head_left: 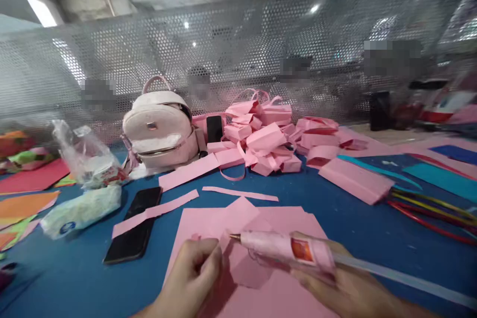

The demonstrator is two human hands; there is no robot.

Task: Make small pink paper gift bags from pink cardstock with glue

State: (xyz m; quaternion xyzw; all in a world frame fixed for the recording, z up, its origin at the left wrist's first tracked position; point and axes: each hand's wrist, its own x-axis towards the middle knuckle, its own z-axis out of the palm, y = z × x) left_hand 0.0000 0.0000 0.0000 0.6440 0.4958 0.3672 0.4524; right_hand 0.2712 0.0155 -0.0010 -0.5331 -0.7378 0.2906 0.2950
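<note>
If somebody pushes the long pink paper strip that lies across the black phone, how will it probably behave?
The pink paper strip looks thin and flat, so it is probably very light and would slide easily. Lifted by one end, it would likely droop. It rests partly on the black phone, whose smooth surface may let it slip.

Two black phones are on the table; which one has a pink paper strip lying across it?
The nearer phone, flat on the blue table left of the left hand. The other phone stands by the backpack, with no strip across it.
</note>
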